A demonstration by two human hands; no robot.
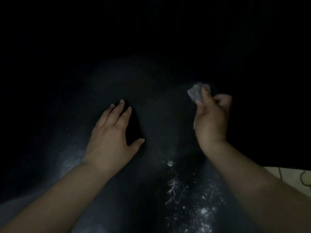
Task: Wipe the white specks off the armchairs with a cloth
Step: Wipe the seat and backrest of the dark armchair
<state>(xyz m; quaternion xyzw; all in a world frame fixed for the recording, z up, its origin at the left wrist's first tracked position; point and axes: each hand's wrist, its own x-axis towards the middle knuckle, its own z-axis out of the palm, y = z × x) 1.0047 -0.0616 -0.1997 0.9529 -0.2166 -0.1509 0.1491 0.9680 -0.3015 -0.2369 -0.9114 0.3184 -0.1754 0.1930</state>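
Left hand [111, 140] lies flat and released on the dark armchair [151, 106] while the right hand [210, 118], mid-right, grasps the cloth [196, 92] bunched, and in this gloom it could miss the specks [175, 185] at lower centre.

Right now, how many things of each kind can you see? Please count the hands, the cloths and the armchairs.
Hands: 2, the left hand flat on the armchair, the right hand gripping the cloth
Cloths: 1, the cloth
Armchairs: 1, the dark armchair, with white specks on it
Total: 4
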